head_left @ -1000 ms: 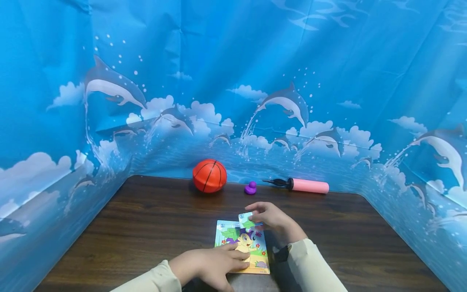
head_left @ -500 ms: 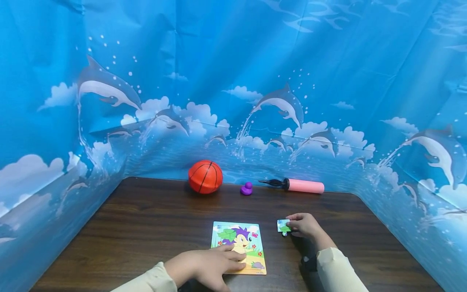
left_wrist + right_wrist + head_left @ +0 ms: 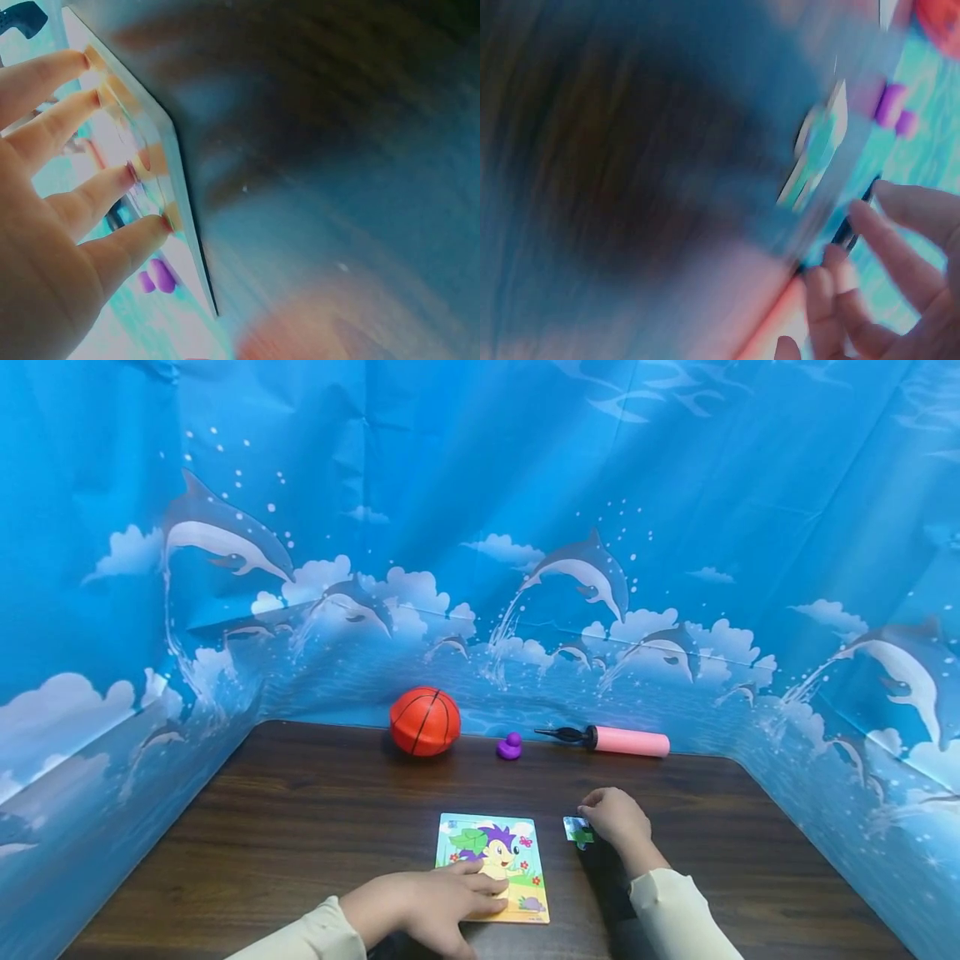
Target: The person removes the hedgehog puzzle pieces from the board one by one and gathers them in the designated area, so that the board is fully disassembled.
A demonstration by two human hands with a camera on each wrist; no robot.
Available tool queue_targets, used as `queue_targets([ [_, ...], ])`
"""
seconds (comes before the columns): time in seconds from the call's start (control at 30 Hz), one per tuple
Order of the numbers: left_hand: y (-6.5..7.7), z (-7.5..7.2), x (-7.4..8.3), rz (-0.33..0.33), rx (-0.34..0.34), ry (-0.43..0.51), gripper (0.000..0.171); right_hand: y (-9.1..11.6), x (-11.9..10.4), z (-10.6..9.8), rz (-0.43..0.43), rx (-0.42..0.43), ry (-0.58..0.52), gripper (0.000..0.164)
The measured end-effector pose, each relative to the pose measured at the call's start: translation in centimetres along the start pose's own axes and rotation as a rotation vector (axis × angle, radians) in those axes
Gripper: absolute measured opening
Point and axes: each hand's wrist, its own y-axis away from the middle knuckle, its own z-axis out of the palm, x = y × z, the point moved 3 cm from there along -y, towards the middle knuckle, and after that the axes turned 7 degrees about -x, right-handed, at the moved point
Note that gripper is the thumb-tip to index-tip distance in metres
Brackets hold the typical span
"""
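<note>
A square hedgehog jigsaw puzzle (image 3: 525,860) lies on the brown table, with my left hand (image 3: 442,902) resting on its lower left part. In the left wrist view the spread fingertips press on the puzzle's face near its edge. To the right of it is a small puzzle piece (image 3: 577,831) with a green leaf on pale blue. My right hand (image 3: 618,822) is right beside this piece, and the right wrist view has the fingers (image 3: 900,262) loosely bent, apart from the piece (image 3: 817,154).
Along the back of the table (image 3: 337,802) are an orange-red basketball (image 3: 425,721), a purple rubber duck (image 3: 510,747) and a pink hand pump (image 3: 630,742) with a black nozzle. A blue dolphin-printed sheet (image 3: 480,527) encloses the table's back and sides.
My right hand has carried the leaf piece from above the puzzle's top edge to the table at the right and let it go. The left hand has stayed on the puzzle.
</note>
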Motion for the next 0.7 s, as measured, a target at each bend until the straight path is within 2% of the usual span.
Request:
queue_targets([
  [0.07, -0.1, 0.1, -0.1, 0.007, -0.003, 0.001, 0.065, 0.0, -1.4, 0.8, -0.068, 0.012, 0.000, 0.019],
  [0.13, -0.1, 0.1, -0.2, 0.016, -0.008, 0.011, 0.066, 0.1, -3.2, 1.9, -0.177, -0.012, -0.016, 0.023],
  [0.23, -0.2, 0.1, -0.3, 0.025, -0.012, 0.015, 0.065, 0.7, -5.8, 3.5, -0.317, -0.125, -0.040, 0.032],
  [0.3, -0.3, 0.0, -0.3, 0.020, -0.014, 0.016, 0.065, 1.1, -7.3, 4.4, -0.374, -0.196, 0.001, 0.038],
  [0.37, -0.3, 0.0, -0.3, 0.012, -0.013, 0.014, 0.064, 1.6, -8.5, 5.1, -0.399, -0.246, 0.058, 0.045],
  [0.47, -0.2, 0.0, -0.3, 0.005, -0.009, 0.015, 0.064, 2.0, -9.6, 5.6, -0.422, -0.270, 0.129, 0.049],
  [0.7, -0.2, 0.0, -0.4, 0.028, -0.012, 0.021, 0.063, 2.1, -10.3, 6.1, -0.444, -0.284, 0.176, 0.034],
])
